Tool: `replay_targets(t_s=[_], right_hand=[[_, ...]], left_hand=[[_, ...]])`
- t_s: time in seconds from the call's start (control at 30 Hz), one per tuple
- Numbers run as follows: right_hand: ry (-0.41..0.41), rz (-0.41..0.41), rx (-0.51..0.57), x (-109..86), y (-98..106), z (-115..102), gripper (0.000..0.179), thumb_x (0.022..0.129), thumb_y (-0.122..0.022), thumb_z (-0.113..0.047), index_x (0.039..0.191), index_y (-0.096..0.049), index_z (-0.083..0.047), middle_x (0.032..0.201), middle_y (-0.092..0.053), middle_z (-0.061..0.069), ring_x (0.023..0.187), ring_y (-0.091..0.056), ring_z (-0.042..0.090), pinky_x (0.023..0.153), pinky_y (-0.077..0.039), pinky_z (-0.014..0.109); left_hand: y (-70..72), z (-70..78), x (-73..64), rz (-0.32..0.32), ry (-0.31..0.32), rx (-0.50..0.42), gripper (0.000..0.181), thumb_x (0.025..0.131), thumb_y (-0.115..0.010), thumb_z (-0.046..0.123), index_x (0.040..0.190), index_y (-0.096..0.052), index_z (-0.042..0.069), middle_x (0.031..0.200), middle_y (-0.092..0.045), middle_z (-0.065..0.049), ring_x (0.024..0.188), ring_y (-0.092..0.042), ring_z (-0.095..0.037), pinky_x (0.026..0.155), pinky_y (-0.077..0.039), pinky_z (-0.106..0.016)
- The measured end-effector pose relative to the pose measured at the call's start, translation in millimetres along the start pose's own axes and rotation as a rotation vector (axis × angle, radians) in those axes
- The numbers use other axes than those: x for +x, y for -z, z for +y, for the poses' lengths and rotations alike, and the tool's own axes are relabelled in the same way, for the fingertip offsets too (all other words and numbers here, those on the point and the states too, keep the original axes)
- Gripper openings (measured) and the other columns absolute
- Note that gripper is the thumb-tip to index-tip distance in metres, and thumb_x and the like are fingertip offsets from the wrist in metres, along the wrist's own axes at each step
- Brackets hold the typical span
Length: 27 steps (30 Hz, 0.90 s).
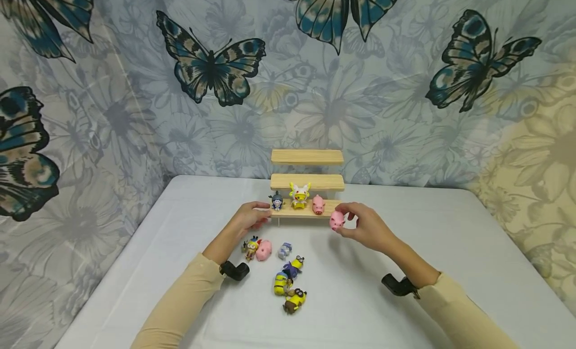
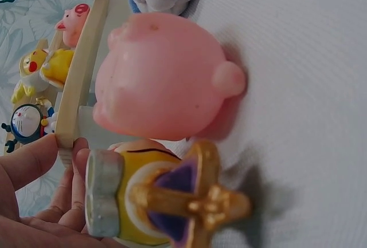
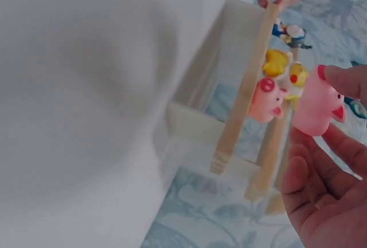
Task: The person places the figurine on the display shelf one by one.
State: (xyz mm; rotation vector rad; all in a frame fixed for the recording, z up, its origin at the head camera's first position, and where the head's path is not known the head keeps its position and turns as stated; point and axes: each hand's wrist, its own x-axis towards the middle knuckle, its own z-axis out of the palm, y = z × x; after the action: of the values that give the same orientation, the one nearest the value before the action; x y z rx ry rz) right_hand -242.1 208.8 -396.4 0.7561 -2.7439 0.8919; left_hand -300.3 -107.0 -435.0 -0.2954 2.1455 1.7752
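Observation:
My right hand (image 1: 368, 226) pinches a small pink toy pig (image 1: 337, 220) between thumb and fingers, at the right end of the lowest step of a wooden display shelf (image 1: 306, 215). In the right wrist view that pig (image 3: 315, 105) is held up beside the step. My left hand (image 1: 249, 216) grips the step's left end, thumb on one face and fingers on the other, as the left wrist view shows. Along this step stand a dark-blue figure (image 1: 276, 201), a yellow figure with a white hood (image 1: 299, 196) and another pink pig (image 1: 318, 204).
Two higher wooden steps (image 1: 307, 182) rise behind. On the white table (image 1: 360, 299) before the shelf lie a pink pig (image 1: 264, 250), a yellow figure with gold parts (image 1: 251, 246), a grey-blue figure (image 1: 285, 250) and several yellow minion figures (image 1: 294, 301). A butterfly-print backdrop (image 1: 252, 134) stands behind.

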Motion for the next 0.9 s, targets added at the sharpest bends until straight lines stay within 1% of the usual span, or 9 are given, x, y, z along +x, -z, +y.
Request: replay_targets(t_s=[0.23, 0.43, 0.6, 0.8, 0.9], right_hand=[[0.01, 0.005, 0.0, 7.8, -1.8, 5.3, 0.041, 0.079, -0.079, -0.01, 0.117, -0.065, -0.001, 0.108, -0.068, 0.012, 0.088, -0.056, 0.022, 0.067, -0.046, 0.026], [0.0, 0.024, -0.003, 14.5, -0.6, 12.6, 0.041, 0.079, -0.079, -0.011, 0.116, -0.065, 0.0, 0.109, -0.068, 0.013, 0.088, -0.056, 0.022, 0.069, -0.046, 0.028], [-0.009, 0.042, -0.009, 20.7, 1.9, 18.6, 0.04, 0.079, -0.079, -0.01, 0.115, -0.064, 0.001, 0.108, -0.068, 0.015, 0.087, -0.057, 0.025, 0.07, -0.045, 0.031], [-0.039, 0.029, -0.01, 27.2, 3.3, 26.0, 0.041, 0.081, -0.077, -0.008, 0.119, -0.064, 0.002, 0.113, -0.068, 0.018, 0.092, -0.058, 0.032, 0.073, -0.045, 0.034], [-0.054, 0.024, -0.013, 29.2, 4.0, 29.6, 0.042, 0.082, -0.076, -0.008, 0.121, -0.063, 0.003, 0.114, -0.067, 0.019, 0.092, -0.057, 0.031, 0.074, -0.045, 0.034]], left_hand=[[-1.5, -3.7, -1.0, 0.003, 0.004, 0.006, 0.037, 0.092, -0.066, 0.014, 0.128, -0.06, 0.006, 0.082, -0.069, 0.002, 0.071, -0.063, -0.008, 0.063, -0.048, -0.022], [-1.7, -2.9, -0.7, 0.006, 0.011, 0.014, 0.038, 0.092, -0.067, 0.015, 0.128, -0.06, 0.008, 0.084, -0.07, 0.002, 0.073, -0.063, -0.008, 0.064, -0.048, -0.022], [-1.1, -0.8, -0.3, 0.007, 0.008, 0.012, 0.038, 0.092, -0.067, 0.015, 0.128, -0.06, 0.007, 0.082, -0.069, 0.003, 0.074, -0.064, -0.009, 0.063, -0.048, -0.022], [-0.9, 0.8, -1.3, 0.008, 0.005, 0.012, 0.038, 0.092, -0.067, 0.015, 0.129, -0.06, 0.007, 0.082, -0.069, 0.004, 0.072, -0.063, -0.008, 0.063, -0.048, -0.022], [-1.8, 1.4, -1.0, 0.01, 0.006, 0.012, 0.039, 0.092, -0.067, 0.015, 0.129, -0.06, 0.008, 0.082, -0.069, 0.004, 0.073, -0.063, -0.008, 0.063, -0.049, -0.022]])
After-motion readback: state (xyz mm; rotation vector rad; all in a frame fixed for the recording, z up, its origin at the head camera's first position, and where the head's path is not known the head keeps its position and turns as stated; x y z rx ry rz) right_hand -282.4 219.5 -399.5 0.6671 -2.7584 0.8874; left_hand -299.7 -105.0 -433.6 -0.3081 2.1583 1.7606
